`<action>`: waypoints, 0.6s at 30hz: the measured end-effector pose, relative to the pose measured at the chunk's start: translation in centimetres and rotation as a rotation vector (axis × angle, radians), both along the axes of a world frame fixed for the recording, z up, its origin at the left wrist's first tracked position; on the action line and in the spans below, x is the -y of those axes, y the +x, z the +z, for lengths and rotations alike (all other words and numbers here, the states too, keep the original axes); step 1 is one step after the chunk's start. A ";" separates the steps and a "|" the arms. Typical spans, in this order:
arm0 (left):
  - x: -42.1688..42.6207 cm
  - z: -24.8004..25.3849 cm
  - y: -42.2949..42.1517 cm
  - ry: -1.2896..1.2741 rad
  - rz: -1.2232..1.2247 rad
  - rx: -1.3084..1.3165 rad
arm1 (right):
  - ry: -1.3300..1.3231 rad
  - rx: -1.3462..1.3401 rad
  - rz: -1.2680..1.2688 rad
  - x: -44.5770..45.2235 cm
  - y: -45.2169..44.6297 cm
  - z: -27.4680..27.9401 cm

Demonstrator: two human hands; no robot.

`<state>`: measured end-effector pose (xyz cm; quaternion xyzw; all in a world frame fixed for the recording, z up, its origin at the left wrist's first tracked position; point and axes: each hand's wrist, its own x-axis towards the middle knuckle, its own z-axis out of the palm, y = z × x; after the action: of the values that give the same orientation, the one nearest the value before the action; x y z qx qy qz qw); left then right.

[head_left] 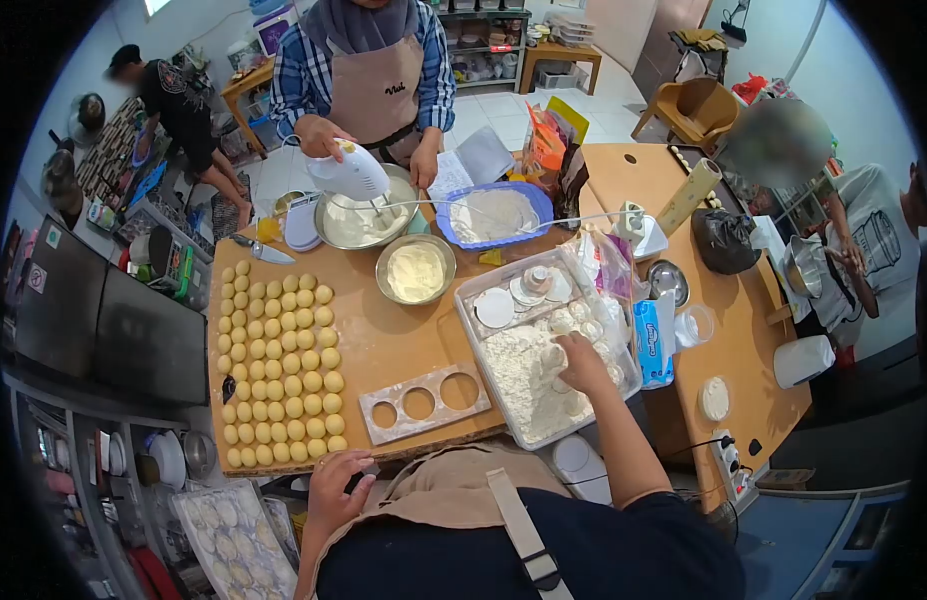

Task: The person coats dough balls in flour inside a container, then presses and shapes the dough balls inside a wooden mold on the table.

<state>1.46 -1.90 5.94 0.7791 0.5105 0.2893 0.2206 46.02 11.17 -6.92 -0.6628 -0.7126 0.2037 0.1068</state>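
My right hand [582,362] reaches down into a translucent plastic tray [462,300] of white flour [519,380]. Its fingers are bent together among floured round pieces, and what they hold, if anything, is hidden. White discs and a round white cutter-like piece [536,280] lie in the tray's far part. My left hand [339,488] rests by the table's front edge, fingers apart and holding nothing. Just beyond it are rows of yellow dough balls [284,370]. Between the balls and the tray lies a flat board with three round holes [419,384].
Across the table [369,340], a person runs a white hand mixer [349,172] in a bowl of pale batter [369,222]. Nearer stand a bowl of yellow cream [416,270] and a purple basin [494,215] of flour. A wipes pack [653,343] borders the tray's right side.
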 end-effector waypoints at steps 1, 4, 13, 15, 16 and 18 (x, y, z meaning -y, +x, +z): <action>0.1 -0.1 -0.1 -0.002 0.000 0.002 | 0.020 0.022 -0.023 0.6 -0.3 0.4; 0.0 -0.7 -0.2 -0.014 -0.008 0.019 | 0.068 0.217 0.287 3.3 -0.8 -1.7; -0.3 -0.5 -1.4 -0.020 -0.038 0.035 | 0.160 0.238 0.161 4.7 -1.5 0.5; -0.5 -1.0 -2.1 0.003 -0.041 0.052 | 0.066 0.257 0.090 3.8 -1.1 -0.8; -0.5 -1.4 -2.6 0.011 -0.056 0.062 | 0.035 0.258 0.049 3.2 -1.2 -0.9; -0.5 -2.3 -3.5 0.028 -0.064 0.067 | -0.016 0.294 -0.008 1.8 -1.9 -0.9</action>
<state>-2.08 -1.36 3.65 0.7880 0.4734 0.3151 0.2360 44.08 9.34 -7.81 -0.6891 -0.7164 0.1095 -0.0030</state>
